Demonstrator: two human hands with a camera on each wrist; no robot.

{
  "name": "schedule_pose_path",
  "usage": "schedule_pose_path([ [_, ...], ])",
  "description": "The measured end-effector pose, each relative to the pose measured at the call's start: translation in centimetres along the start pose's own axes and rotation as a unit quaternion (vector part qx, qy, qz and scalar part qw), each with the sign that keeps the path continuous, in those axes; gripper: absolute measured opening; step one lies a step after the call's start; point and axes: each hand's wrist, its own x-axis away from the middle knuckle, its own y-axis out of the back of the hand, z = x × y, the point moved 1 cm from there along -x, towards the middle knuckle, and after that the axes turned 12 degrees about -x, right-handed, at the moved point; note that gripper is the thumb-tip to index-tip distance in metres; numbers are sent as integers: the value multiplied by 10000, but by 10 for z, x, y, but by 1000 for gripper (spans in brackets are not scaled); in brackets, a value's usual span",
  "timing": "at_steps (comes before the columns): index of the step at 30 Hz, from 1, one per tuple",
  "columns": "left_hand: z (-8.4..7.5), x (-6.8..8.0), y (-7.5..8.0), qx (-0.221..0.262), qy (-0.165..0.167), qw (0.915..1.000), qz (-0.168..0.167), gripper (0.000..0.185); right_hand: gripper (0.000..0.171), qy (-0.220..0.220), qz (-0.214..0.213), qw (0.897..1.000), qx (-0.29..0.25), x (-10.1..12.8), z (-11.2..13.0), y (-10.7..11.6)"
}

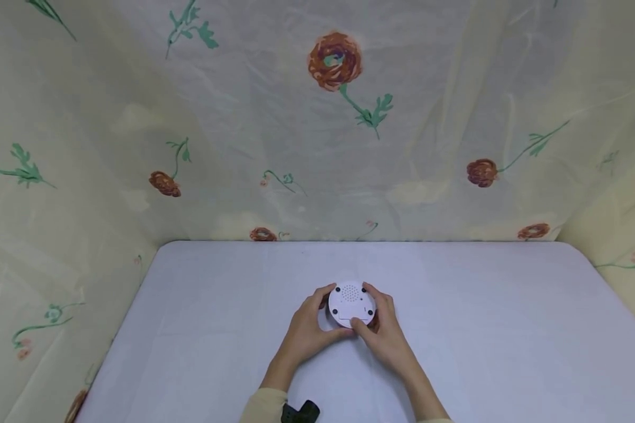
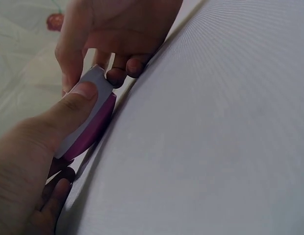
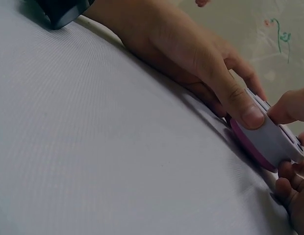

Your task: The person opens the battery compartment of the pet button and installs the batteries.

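A round white device (image 1: pixel 351 301) is held a little above or on the table, its face with small holes and several dark feet turned up. Its lower part shows purple in the left wrist view, below the white rim (image 2: pixel 88 115). My left hand (image 1: pixel 308 331) grips the left side, fingers round the far edge and thumb along the near rim. The right hand (image 1: pixel 387 336) holds the right side, with its thumb (image 1: pixel 361 325) on the upturned face near a straight seam. What the device is cannot be told; its underside is hidden.
A white cloth covers the table (image 1: pixel 217 329), with rounded far corners. Behind and at both sides hangs a pale curtain (image 1: pixel 402 153) with flowers printed on it. A black wrist camera (image 1: pixel 301 412) sits at the left sleeve.
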Motion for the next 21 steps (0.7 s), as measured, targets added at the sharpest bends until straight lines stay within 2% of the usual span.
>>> schedule_pose_path([
  [13,-2,1,1,81,-37,9999,-60,90,75,-186,85,9998,72,-1,5,2],
  [21,-4,0,3,-9,-43,10000,-3,90,71,137,76,9998,111,-1,0,8],
])
